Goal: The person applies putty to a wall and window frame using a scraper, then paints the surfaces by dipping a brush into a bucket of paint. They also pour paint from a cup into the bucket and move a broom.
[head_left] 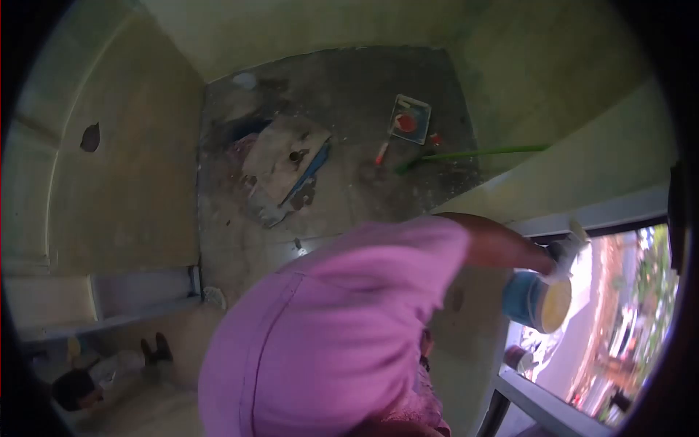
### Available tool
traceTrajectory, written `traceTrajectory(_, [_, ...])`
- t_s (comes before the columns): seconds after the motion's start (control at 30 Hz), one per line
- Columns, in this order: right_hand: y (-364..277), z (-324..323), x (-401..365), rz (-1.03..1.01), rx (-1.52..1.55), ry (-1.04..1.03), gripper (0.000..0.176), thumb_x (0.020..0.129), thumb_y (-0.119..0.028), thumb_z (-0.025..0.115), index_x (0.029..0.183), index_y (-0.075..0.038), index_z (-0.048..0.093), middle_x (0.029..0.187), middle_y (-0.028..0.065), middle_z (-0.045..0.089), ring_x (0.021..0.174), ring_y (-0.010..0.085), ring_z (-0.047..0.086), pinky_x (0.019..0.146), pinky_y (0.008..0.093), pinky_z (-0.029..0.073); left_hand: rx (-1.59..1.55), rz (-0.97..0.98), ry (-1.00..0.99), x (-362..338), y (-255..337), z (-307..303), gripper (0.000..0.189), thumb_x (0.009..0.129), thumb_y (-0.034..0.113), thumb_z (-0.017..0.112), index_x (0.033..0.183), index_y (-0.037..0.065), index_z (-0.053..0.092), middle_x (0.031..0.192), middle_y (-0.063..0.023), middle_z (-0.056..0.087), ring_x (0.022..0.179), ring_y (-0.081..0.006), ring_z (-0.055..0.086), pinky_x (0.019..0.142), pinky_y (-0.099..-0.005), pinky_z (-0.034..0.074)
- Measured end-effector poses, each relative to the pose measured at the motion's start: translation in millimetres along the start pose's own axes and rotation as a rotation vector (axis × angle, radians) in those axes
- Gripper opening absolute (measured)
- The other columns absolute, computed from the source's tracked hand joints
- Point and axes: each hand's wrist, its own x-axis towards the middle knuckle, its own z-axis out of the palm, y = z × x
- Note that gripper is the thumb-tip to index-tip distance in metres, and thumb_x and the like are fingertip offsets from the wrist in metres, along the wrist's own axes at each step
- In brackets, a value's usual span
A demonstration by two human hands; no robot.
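Note:
A pink-sleeved arm reaches right to the window opening. At its end my right hand (556, 264) is closed around something pale, blurred and too unclear to name, with a cream-coloured end (579, 231). Just below the hand is a blue bucket (523, 297), tilted toward the opening, with a pale yellow top or content (556, 306); whether the hand touches it is unclear. A smaller dark red and white container (515, 357) sits lower on the sill. My left hand cannot be made out; the pink shirt (328, 320) covers the middle. A small patch of skin shows beside it.
On the floor lie a stained board or sheet (280, 156), a tray with red paint (417, 127), a red-and-white tool (381, 154) and a green-handled tool (488, 152). Another person (76, 387) is at the lower left, beside shelves (138, 313). A window frame (546, 404) borders the opening.

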Motion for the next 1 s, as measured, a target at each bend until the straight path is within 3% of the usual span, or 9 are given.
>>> traceTrajectory(0.2, [-25,18,-40,0.065,-0.078,-0.141,0.031,0.081,-0.004,0.047,0.109,-0.004,0.06,0.08,0.0074,0.062,0.064,0.0131,0.057,0.051,0.0252,0.045,-0.125,0.327,0.085,11,47,-57,0.044,0.085,0.01,0.045,0.129,0.009,0.047,0.111,-0.0152,0.061,0.095,-0.027,0.063,0.081,-0.0377,0.048])
traceTrajectory(0.33, [-72,54,-86,-0.015,-0.051,-0.011,0.03,0.081,-0.005,0.047,0.108,-0.003,0.06,0.079,0.0075,0.063,0.063,0.0124,0.056,0.052,0.0244,0.045,-0.304,0.483,0.074,16,87,-91,0.041,0.087,0.012,0.046,0.128,0.009,0.048,0.108,-0.0138,0.063,0.094,-0.0251,0.064,0.08,-0.0349,0.049])
traceTrajectory(0.43, [-149,65,-120,-0.17,0.277,0.11,0.024,0.09,-0.017,0.052,0.108,-0.004,0.06,0.08,0.0036,0.061,0.064,0.0101,0.056,0.054,0.0241,0.046,-0.406,0.431,0.03,-22,73,-93,0.039,0.088,0.013,0.047,0.127,0.008,0.049,0.106,-0.0128,0.064,0.094,-0.0236,0.064,0.079,-0.0329,0.05])
traceTrajectory(0.53, [-260,80,-142,-0.486,0.506,0.139,0.035,0.095,-0.029,0.047,0.121,-0.006,0.051,0.089,0.002,0.059,0.076,0.0081,0.055,0.063,0.0206,0.042,-0.294,0.014,-0.128,-94,30,-61,0.037,0.09,0.01,0.044,0.125,0.001,0.05,0.104,-0.0186,0.064,0.092,-0.0281,0.065,0.08,-0.0339,0.051])
traceTrajectory(0.57, [-294,86,-146,-0.562,0.59,0.153,0.042,0.096,-0.032,0.047,0.128,-0.005,0.043,0.095,0.0041,0.059,0.083,0.0102,0.056,0.068,0.0238,0.045,-0.321,0.005,0.002,-116,-2,-19,0.036,0.09,0.011,0.044,0.123,-0.002,0.05,0.104,-0.022,0.063,0.096,-0.0334,0.062,0.081,-0.0372,0.05])
traceTrajectory(0.73, [-381,107,-128,-0.846,0.827,0.22,0.041,0.098,-0.018,0.045,0.134,-0.007,0.031,0.104,0.0064,0.058,0.091,0.0107,0.054,0.077,0.0254,0.046,-0.499,-0.143,0.19,-154,-13,22,0.039,0.093,0.011,0.043,0.129,-0.002,0.046,0.112,-0.0273,0.058,0.104,-0.0415,0.056,0.085,-0.0388,0.046])
traceTrajectory(0.9, [-439,105,-119,-1.04,0.646,0.348,0.037,0.096,-0.011,0.046,0.131,-0.006,0.033,0.098,0.0056,0.059,0.088,0.0086,0.053,0.076,0.0228,0.043,-0.532,-0.115,0.048,-131,-25,-25,0.041,0.095,0.013,0.043,0.136,0.005,0.042,0.114,-0.0173,0.06,0.092,-0.0175,0.06,0.081,-0.0304,0.048])
traceTrajectory(0.93, [-458,101,-112,-1.082,0.667,0.343,0.038,0.095,-0.01,0.047,0.131,-0.006,0.034,0.093,0.0055,0.059,0.084,0.0083,0.054,0.074,0.0225,0.043,-0.493,-0.031,0.052,-129,-32,-40,0.047,0.096,0.014,0.044,0.141,0.011,0.035,0.098,-0.0108,0.063,0.08,-0.0108,0.056,0.074,-0.0293,0.049])
traceTrajectory(1.0, [-515,92,-117,-1.097,0.468,0.499,0.04,0.093,-0.01,0.049,0.13,-0.005,0.034,0.087,0.0077,0.059,0.072,0.0115,0.057,0.059,0.0253,0.047,-0.516,0.032,0.17,-124,-65,-47,0.056,0.09,0.014,0.049,0.143,0.01,0.03,0.076,-0.0125,0.061,0.064,-0.0259,0.06,0.062,-0.0363,0.046])
